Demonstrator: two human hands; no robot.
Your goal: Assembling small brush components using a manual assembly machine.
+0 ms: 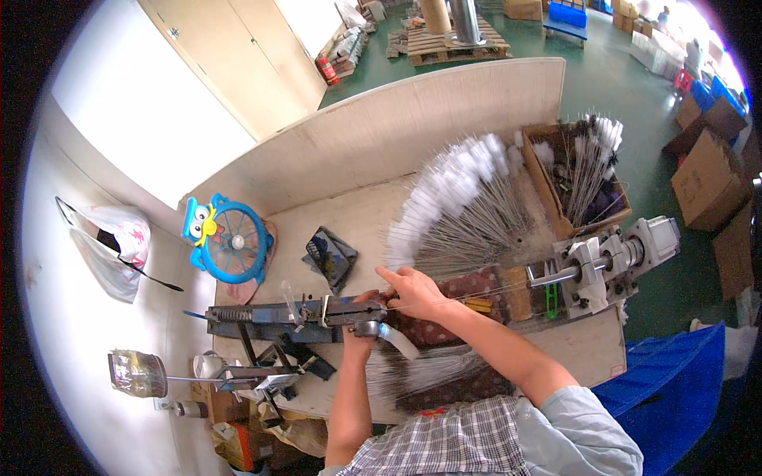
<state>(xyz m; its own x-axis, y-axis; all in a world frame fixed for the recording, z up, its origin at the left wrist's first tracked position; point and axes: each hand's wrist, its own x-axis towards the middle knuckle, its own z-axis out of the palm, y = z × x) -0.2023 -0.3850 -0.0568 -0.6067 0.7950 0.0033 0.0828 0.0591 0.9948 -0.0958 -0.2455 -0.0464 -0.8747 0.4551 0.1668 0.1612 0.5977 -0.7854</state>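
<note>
My right hand (413, 289) rests on top of a long metal machine (286, 317), fingers pinching a thin wire (492, 293) that runs right toward the motor unit (611, 262). My left hand (363, 321) grips the machine's silver lever handle (390, 335) just below. A fan of wire brushes with white fluffy tips (460, 206) lies on the wooden table (349, 222) behind my hands. More bare wires (421, 373) lie in a bundle near the table's front edge.
A cardboard box (556, 198) at the right rear holds more white-tipped brushes. A small blue fan shaped like an owl (226, 238) stands at the left. A dark folded cloth (332, 255) lies mid-table. A glass jar (136, 373) and plastic bag (111, 242) sit left.
</note>
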